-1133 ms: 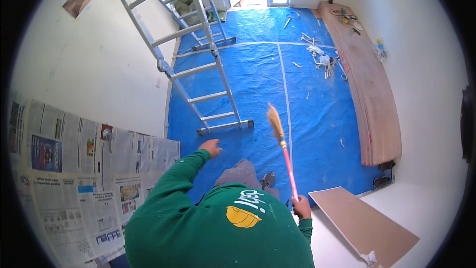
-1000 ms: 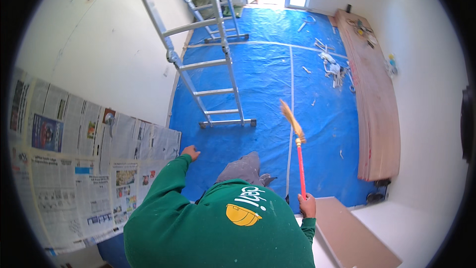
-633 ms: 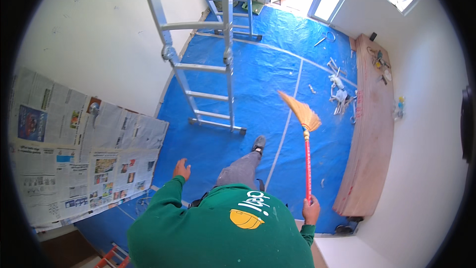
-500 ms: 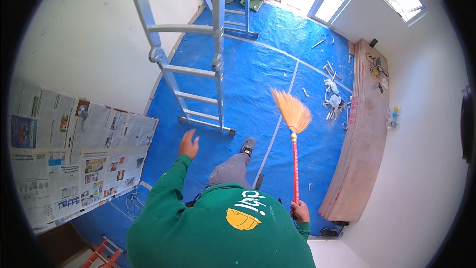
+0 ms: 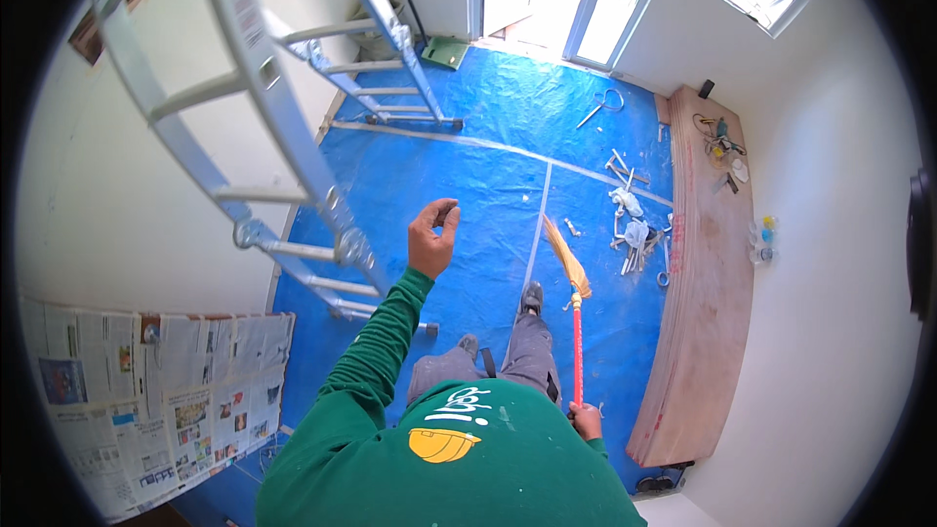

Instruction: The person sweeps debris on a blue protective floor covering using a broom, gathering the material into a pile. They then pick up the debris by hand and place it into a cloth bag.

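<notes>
My right hand (image 5: 587, 421) is wrapped round the red handle of a broom (image 5: 577, 351) at the lower right. The broom points away from me, its straw bristles (image 5: 566, 262) at the far end over the blue sheet, beside my right shoe. Whether the bristles touch the sheet I cannot tell. Out in front of me, my left hand (image 5: 432, 239) is raised with loosely curled fingers and a small gap to the thumb; nothing shows in it. A folding aluminium ladder (image 5: 283, 137) stands to the left of that hand, apart from it.
Blue sheeting (image 5: 488, 185) with pale tape lines covers the floor. White pipe pieces and crumpled plastic (image 5: 634, 234) lie at the right, near a long stack of boards (image 5: 708, 273) carrying a tool. A green dustpan (image 5: 445, 52) stands far off by the doorway. Newspaper (image 5: 185, 410) covers a door at left.
I have stepped forward, and the ladder now looms nearer at the left. My left hand has risen, its fingers more curled. The broom's bristles have turned edge-on, still gripped by my right hand.
</notes>
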Demonstrator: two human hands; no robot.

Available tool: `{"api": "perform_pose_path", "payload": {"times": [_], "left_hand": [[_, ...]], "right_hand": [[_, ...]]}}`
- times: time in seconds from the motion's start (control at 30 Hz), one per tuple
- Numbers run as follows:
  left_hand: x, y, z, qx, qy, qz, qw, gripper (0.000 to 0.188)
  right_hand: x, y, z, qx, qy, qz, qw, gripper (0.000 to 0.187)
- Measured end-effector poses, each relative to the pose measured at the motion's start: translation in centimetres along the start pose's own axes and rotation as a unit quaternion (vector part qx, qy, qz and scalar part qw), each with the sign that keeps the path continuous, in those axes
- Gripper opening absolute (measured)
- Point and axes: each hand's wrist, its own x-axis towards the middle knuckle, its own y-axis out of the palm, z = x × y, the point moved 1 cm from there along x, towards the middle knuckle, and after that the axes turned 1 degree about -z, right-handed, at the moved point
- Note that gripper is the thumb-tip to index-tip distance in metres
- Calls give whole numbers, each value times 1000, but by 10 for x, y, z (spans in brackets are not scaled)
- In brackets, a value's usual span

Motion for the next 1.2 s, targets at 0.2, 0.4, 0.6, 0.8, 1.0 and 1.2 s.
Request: {"api": "perform_pose_path", "payload": {"times": [0.2,0.4,0.6,0.8,1.0,1.2], "left_hand": [[65,73,97,66,-72,67,993,23],[18,10,207,192,-333,147,911,34],[-47,-4,203,78,-515,-147,841,20],[67,96,241,-24,-441,-330,835,35],[369,166,265,-79,-281,-425,857,93],[566,140,241,17,-179,-612,770,105]], "right_hand": [[99,-68,148,-10,-57,-71,996,20],[170,-102,349,-167,-197,-129,957,23],[212,-39,571,-133,-227,-11,965,23],[257,102,722,50,-154,151,975,19],[289,172,803,-113,-182,36,976,21],[339,123,842,-337,-290,-57,894,27]]}}
